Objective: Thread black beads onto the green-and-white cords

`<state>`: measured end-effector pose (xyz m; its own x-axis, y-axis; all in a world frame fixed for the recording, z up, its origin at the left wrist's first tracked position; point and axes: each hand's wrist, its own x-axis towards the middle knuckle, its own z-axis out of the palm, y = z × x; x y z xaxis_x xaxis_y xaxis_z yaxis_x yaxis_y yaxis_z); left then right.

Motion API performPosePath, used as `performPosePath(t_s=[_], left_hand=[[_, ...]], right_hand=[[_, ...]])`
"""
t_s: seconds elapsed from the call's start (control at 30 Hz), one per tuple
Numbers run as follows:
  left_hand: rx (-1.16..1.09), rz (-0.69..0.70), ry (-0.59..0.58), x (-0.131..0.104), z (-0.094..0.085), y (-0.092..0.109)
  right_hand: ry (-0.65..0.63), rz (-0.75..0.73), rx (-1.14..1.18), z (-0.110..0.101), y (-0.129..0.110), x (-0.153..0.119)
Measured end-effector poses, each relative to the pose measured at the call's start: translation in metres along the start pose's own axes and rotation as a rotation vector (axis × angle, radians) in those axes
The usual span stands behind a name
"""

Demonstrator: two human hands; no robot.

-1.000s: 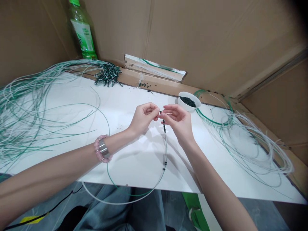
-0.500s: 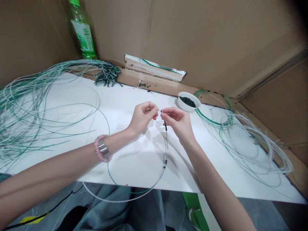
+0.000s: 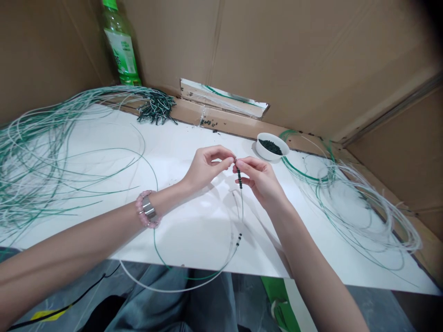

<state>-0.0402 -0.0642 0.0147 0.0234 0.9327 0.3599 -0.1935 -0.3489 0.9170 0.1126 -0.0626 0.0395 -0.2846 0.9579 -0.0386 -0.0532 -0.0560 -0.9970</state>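
Note:
My left hand [image 3: 207, 167] is closed in a pinch, its fingertips meeting those of my right hand; what lies between them is too small to make out. My right hand [image 3: 260, 179] pinches the top of a thin cord strung with dark beads [image 3: 239, 179], which hang in a row just below the fingers. Lower on the cord sit a few more dark beads [image 3: 238, 239]. From there a white and green loop [image 3: 207, 276] curves past the table's front edge. A white bowl of dark beads [image 3: 272, 147] stands just beyond my right hand.
A large bundle of green and white cords [image 3: 38, 157] covers the left, its beaded ends [image 3: 156, 107] gathered at the back. Coiled cords [image 3: 377, 212] lie on the right. Loose beads [image 3: 209, 122] lie by the cardboard wall [image 3: 277, 55]. A green bottle [image 3: 122, 50] stands back left.
My left fingertips have moved right, up against my right fingertips, and the gap between the hands has closed. The beaded cord has shifted slightly right and hangs a little differently.

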Motion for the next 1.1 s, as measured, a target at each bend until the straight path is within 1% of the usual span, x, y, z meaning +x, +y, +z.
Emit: performPosePath(t_s=[0.13,0.3,0.53,0.73,0.83,0.97,1.1], left_hand=[[0.002,0.021,-0.017,0.0013,-0.0022,-0.0018],[-0.011,-0.001,-0.031,0.0027,-0.0024,0.0002],[-0.066,0.008,-0.108,0.003,-0.0052,-0.0011],[-0.076,0.003,-0.137,0.0039,-0.0062,-0.0019],[-0.063,-0.019,-0.141,0.0041,-0.0063,-0.0015],[-0.04,-0.042,-0.116,0.0045,-0.0063,-0.0013],[-0.042,-0.097,-0.125,0.0051,-0.006,-0.0011]], right_hand=[[-0.014,0.008,0.029,0.0014,0.0002,-0.0005],[-0.03,0.015,0.061,0.002,0.0008,-0.0018],[-0.031,0.024,0.095,0.0015,0.0012,-0.0008],[-0.026,0.012,0.07,0.0003,0.0013,-0.0015],[0.001,-0.008,0.041,0.0007,0.0009,-0.0016],[0.071,-0.071,-0.018,0.0021,0.0,-0.0015],[0.082,-0.115,-0.065,0.0035,-0.0015,-0.0018]])
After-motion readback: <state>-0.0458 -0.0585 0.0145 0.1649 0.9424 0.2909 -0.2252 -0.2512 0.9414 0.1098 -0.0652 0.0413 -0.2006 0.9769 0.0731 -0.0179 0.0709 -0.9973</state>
